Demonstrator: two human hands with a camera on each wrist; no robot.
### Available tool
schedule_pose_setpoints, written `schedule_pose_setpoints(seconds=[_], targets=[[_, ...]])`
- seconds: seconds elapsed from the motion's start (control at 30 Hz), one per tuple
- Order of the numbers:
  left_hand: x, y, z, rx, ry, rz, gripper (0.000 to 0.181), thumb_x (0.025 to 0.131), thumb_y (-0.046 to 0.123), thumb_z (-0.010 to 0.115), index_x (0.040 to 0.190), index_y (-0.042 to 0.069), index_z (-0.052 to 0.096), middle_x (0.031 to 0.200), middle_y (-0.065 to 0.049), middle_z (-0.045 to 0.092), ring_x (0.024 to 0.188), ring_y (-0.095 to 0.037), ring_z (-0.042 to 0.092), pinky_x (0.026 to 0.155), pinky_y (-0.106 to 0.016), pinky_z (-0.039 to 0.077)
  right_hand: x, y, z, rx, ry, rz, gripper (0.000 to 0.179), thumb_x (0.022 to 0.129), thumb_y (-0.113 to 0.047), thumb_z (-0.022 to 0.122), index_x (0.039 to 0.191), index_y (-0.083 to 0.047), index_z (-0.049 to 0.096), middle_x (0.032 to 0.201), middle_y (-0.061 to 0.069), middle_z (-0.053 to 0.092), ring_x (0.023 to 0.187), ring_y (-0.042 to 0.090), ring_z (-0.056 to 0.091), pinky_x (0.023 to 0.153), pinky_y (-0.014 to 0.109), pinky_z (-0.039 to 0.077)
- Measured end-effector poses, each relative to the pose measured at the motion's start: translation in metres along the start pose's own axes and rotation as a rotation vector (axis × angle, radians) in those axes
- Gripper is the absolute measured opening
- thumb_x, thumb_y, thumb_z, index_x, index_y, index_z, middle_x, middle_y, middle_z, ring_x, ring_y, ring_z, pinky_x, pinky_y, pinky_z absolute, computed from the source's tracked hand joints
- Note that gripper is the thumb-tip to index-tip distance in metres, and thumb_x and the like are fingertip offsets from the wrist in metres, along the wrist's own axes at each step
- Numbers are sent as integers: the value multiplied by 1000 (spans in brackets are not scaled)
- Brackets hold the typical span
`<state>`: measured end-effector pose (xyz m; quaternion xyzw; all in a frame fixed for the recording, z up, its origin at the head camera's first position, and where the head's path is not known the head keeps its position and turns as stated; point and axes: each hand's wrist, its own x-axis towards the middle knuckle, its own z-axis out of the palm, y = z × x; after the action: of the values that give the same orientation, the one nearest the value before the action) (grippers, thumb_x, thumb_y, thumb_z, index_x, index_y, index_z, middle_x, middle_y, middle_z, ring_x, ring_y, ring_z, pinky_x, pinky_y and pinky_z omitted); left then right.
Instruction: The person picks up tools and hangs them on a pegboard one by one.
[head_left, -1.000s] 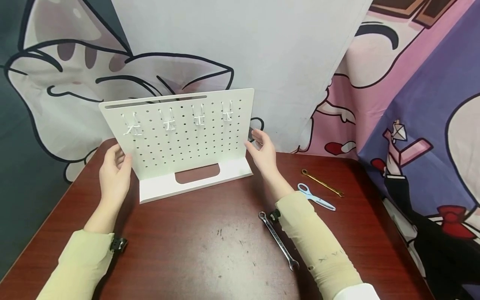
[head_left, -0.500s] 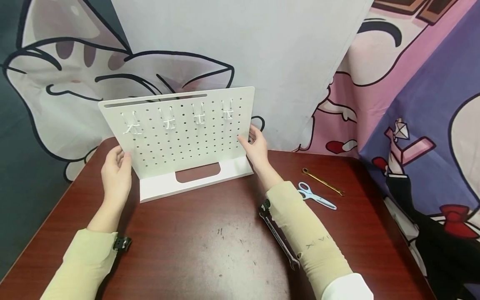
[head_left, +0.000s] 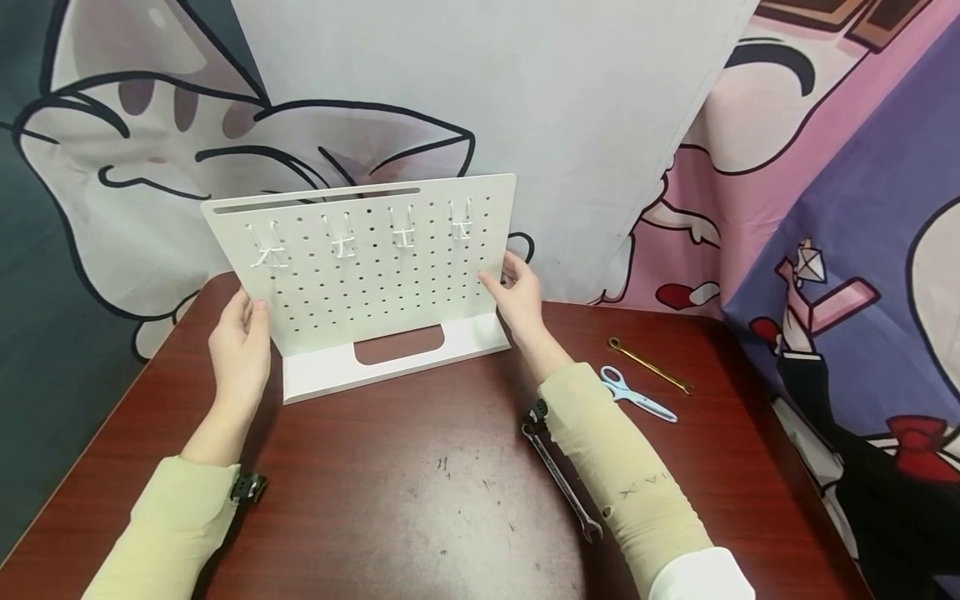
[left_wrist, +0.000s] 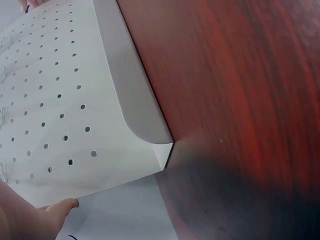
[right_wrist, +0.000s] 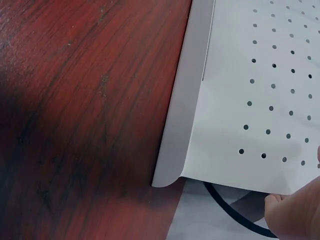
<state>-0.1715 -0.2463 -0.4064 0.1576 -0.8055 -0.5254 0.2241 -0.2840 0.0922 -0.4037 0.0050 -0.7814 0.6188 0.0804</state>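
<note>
Your left hand and right hand hold the board

Each one grips a side edge: your left hand has the left edge, and your right hand has the right edge, with its thumb on the front. Your hands are well apart, with the board between them. It stands up near the back of the worktop, and its flat base touches the top. Four white hooks sit in a row up high. Right of your right hand lie blue scissors and a gold wrench, near each other. Closer to you, a silver wrench lies just beside your right sleeve. Behind, you see a cloth with a big cartoon.
</note>
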Motion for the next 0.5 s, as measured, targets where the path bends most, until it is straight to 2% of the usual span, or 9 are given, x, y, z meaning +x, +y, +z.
schedule_pose_setpoints(seconds=[0.27,0.5], targets=[[-1,6,7,-13,-32,9,52,113,28,47,159,3,46,157,-19,55,145,-33,55,119,-46,44,-4,3,-13,44,40,10,62,99,-16,76,153,0,52,152,20,59,145,30,53,125,34,39],[1,10,21,-36,-71,14,51,111,24,51,158,3,48,155,-19,57,144,-31,57,118,-43,46,-9,8,-31,17,55,7,63,99,-15,76,154,2,51,151,23,59,144,33,52,125,35,39]])
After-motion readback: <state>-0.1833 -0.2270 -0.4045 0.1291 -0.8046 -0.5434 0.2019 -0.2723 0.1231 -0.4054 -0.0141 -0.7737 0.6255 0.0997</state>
